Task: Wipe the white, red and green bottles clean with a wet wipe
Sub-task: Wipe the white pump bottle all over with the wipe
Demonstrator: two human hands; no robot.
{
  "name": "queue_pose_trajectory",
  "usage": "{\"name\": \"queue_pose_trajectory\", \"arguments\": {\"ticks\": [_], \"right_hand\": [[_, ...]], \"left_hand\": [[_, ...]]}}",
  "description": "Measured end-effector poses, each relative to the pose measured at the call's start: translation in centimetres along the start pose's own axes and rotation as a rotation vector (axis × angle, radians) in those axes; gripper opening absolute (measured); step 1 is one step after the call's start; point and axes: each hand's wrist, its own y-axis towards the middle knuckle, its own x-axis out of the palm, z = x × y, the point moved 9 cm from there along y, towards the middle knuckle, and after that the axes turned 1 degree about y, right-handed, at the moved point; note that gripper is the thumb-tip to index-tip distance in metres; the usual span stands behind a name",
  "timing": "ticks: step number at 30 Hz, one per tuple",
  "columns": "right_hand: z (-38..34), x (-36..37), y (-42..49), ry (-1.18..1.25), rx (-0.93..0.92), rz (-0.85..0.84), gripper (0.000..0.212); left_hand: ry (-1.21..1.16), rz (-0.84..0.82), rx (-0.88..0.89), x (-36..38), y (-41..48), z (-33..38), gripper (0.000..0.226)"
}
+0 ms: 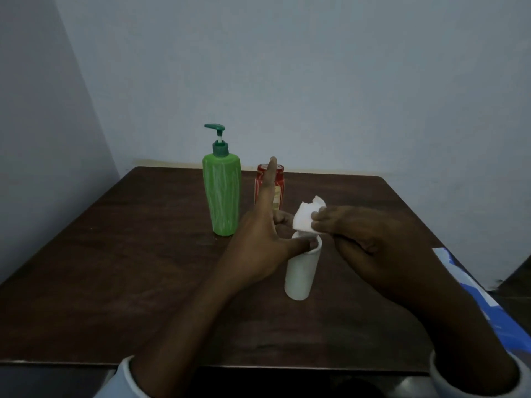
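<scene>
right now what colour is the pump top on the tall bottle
Dark green pump top on the light green plastic bottle; head view.

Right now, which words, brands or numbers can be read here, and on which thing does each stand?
No text is readable.
Red bottle: printed label, too blurred to read.
Green bottle: pale streaks only, no letters visible.
White bottle: no print visible.
Wet wipe: blank.
Blue and white item, right edge: too blurred to read.
</scene>
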Motion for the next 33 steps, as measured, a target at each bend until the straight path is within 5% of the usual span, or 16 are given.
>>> {"name": "queue_pose_trajectory", "arguments": {"ticks": [26, 33], "right_hand": [[1.3, 0.4, 0.9, 0.027, 0.094, 0.093, 0.030], [4.7, 0.0, -3.7, 0.285, 0.556, 0.472, 0.022]], "left_hand": [[0.026, 0.040, 0.013, 0.0, -0.5, 0.3, 0.136], [0.080, 0.082, 0.031, 0.0, -0.9, 0.6, 0.132]]}}
